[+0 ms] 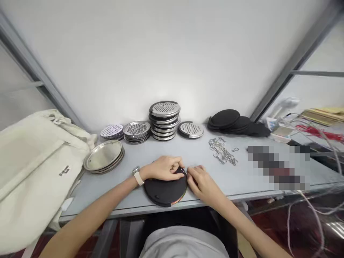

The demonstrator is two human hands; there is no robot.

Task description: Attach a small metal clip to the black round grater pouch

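Note:
A flat black round case [166, 190], with a shiny coloured edge showing at its lower right, lies near the table's front edge. My left hand [165, 168] rests over its upper part, thumb and fingertips pinched at a small metal carabiner clip [184, 171] by the rim. From the other side, my right hand [201, 182] has its bent fingers closed on the same clip at the case's right edge. The fingers partly cover the clip, so how it joins the case is hidden. Further right lies a loose pile of similar metal clips [225, 154].
Stacks of round perforated metal graters [164, 122] stand along the wall, with plain round metal plates [104, 156] at left. Black round cases [227, 119] are piled at the back right. A cream canvas bag [34, 168] fills the left side. A blurred patch [276, 168] covers something at right.

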